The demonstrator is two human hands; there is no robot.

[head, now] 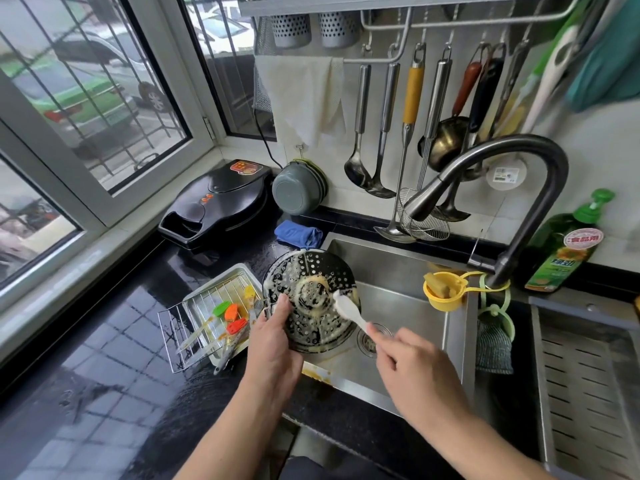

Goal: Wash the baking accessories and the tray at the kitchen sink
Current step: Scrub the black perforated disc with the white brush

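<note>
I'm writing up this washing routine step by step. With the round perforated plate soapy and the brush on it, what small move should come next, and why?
Probably sweep the brush outward toward the rim of the plate: suds sit mostly around the middle, the right hand holds the handle, and the left hand steadies the plate over the sink.

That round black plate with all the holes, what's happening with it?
A person is scrubbing it over the sink. The left hand grips the perforated plate by its edge, tilted and soapy, while the right hand works a white brush across it. Silicone brushes wait on a tray beside the sink.
</note>
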